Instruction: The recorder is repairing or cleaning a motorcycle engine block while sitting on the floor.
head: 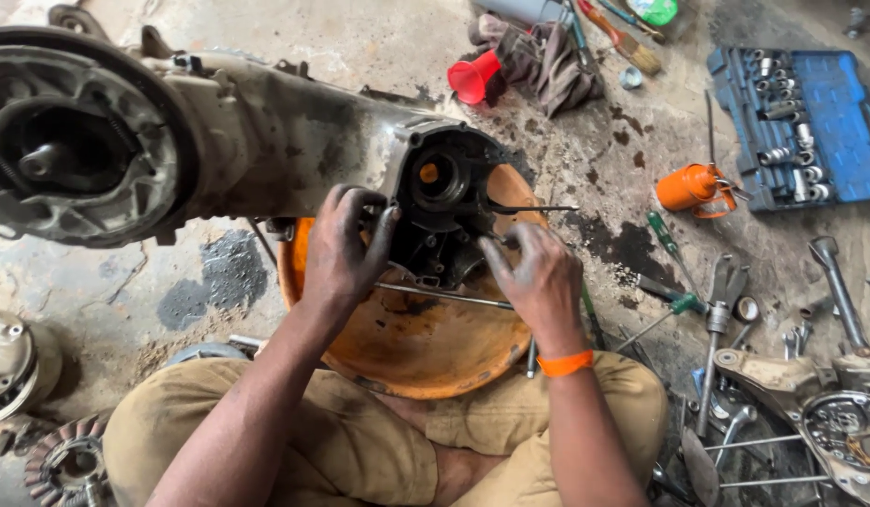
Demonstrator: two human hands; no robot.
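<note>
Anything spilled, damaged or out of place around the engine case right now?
Yes. Dark oil stains blot the floor right of the orange basin, with another patch left of it. Loose tools lie scattered over the floor beside the open socket case. Both hands, left hand and right hand, are grimy on the engine case.

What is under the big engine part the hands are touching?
An orange basin sits under the open end of the engine case, with a thin metal rod lying across it. The left hand, right hand and case hide the basin's far side.
</note>
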